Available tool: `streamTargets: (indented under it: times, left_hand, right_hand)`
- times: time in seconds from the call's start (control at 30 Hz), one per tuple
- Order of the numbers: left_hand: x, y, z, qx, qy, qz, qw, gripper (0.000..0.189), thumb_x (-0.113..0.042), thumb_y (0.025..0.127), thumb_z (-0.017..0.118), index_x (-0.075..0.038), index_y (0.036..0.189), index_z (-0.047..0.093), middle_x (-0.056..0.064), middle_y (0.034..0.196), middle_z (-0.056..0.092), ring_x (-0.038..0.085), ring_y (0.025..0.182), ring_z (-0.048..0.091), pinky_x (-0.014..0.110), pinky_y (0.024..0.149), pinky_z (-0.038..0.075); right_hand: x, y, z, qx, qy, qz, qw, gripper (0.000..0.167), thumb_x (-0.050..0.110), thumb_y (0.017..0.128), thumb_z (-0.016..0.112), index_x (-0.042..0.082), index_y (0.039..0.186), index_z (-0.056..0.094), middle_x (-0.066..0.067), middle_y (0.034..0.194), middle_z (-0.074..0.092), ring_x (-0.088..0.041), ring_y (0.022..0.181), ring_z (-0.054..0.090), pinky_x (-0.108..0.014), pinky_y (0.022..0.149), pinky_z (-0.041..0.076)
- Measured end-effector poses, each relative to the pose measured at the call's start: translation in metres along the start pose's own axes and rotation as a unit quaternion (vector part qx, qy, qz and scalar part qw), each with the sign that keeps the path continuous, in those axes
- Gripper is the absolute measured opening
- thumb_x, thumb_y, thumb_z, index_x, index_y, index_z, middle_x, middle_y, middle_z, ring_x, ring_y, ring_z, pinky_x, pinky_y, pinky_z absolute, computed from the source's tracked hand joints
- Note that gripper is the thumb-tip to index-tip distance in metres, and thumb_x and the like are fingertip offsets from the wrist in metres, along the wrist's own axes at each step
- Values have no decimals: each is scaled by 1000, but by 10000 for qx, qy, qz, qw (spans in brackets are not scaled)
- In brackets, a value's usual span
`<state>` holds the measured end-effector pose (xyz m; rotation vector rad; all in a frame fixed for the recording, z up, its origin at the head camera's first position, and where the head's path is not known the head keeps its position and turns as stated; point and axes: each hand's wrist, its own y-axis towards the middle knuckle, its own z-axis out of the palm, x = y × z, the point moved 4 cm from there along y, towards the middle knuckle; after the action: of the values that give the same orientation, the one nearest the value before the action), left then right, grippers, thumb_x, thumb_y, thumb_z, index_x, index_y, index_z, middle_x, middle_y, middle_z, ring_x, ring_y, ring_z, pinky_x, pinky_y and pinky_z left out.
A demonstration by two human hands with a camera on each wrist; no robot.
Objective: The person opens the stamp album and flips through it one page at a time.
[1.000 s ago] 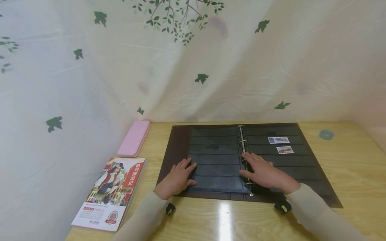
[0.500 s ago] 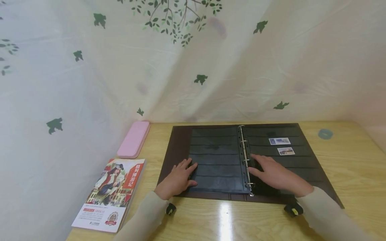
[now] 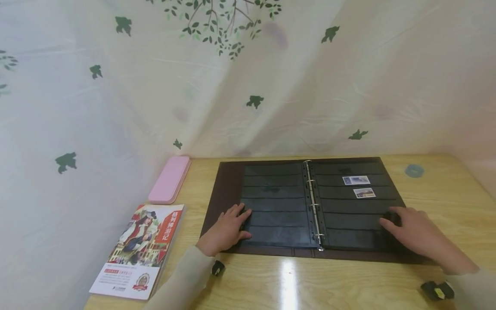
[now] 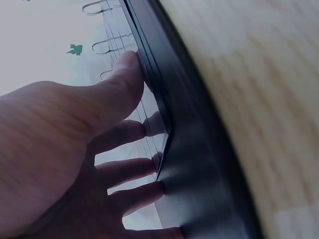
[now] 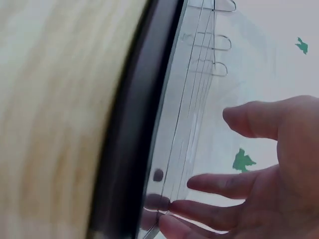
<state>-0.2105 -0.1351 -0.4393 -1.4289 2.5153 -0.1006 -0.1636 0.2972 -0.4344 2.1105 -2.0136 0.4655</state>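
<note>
Where binder [image 3: 228, 185] spreads, pockets [image 3: 329, 192] hold two stamps [image 3: 364, 193].

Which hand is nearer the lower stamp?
Right. The right hand is by the outer edge of the right page, below and right of the lower stamp; the left hand is across the rings, by the left page.

Pale sheeting [image 3: 155, 99] behind wood-grain tabletop [image 3: 457, 202].
Sheeting creased, printed with green birds [image 3: 255, 101] and leafy branches [image 3: 212, 13]; bright streak of glare [image 3: 288, 284] noted on tabletop's near side.
</note>
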Motion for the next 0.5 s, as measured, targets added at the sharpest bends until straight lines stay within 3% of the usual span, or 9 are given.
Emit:
streamTargets:
  times: [0.5]
  left_hand:
    - [1,0,0,20,32,-25,10000,67,-44,89,61,-11,145,40,16,150,28,34,138,24,59,101,28]
  right_hand:
    - [-13,2,-4,-263,131,334,9990,71,44,95,50,-22,119,46,-48,112,45,-64,99,42,-66,75,39]
